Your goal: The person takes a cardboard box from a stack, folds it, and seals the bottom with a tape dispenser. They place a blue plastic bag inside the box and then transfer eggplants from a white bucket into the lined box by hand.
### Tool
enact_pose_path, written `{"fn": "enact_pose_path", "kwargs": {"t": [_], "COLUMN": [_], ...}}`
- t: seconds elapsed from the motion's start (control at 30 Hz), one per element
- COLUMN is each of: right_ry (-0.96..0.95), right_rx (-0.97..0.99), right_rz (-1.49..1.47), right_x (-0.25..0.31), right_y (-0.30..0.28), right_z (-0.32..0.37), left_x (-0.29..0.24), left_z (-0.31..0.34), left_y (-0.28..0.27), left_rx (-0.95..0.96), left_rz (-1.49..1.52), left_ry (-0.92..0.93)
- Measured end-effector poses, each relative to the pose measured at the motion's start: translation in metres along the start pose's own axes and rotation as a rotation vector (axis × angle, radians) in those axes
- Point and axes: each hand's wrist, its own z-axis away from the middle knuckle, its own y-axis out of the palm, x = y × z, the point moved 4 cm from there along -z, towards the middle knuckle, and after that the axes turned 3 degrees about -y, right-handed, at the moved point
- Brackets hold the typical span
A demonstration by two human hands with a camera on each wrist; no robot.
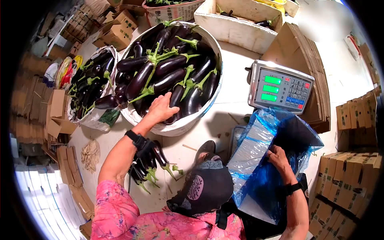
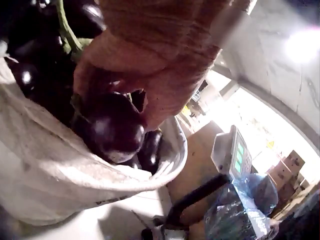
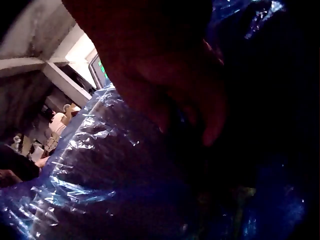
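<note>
My left hand (image 1: 162, 109) reaches into a large white tub (image 1: 218, 86) heaped with dark purple eggplants. In the left wrist view its thumb and fingers grip a glossy eggplant (image 2: 112, 127) near the tub's rim. My right hand (image 1: 279, 157) is inside the mouth of a blue plastic bag (image 1: 260, 120) lining a box, close to the bag's left wall. The right wrist view is very dark; the fingers (image 3: 212, 122) hang loosely bent with no eggplant visible between them. What lies deep in the bag is hidden in shadow.
A scale (image 1: 282, 86) with green displays stands just beyond the bag, beside stacked flat cardboard (image 1: 308, 52). Left of the tub is a smaller sack of eggplants (image 1: 94, 82). More eggplants (image 1: 146, 162) lie on the floor below my left forearm. A white foam box (image 1: 240, 32) stands behind.
</note>
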Motion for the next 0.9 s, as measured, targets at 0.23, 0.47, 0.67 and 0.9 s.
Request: {"fn": "enact_pose_path", "kwargs": {"t": [0.23, 0.47, 0.67, 0.9], "right_ry": [-0.103, -0.139, -0.007, 0.118], "right_rx": [-0.011, -0.328, -0.443, -0.518], "right_rz": [-0.089, 0.065, 0.471, 0.430], "right_x": [0.043, 0.076, 0.027, 0.018], "right_y": [-0.039, -0.110, -0.110, -0.127], "right_z": [0.053, 0.096, 0.105, 0.106], "left_x": [0.001, -0.104, -0.241, -0.365], "left_z": [0.048, 0.111, 0.095, 0.106], "left_y": [-0.032, -0.059, -0.057, 0.046], "left_rx": [0.587, 0.656, 0.645, 0.611], "left_rz": [1.463, 1.372, 1.308, 0.447], "left_ry": [-0.250, 0.091, 0.597, 1.397]}}
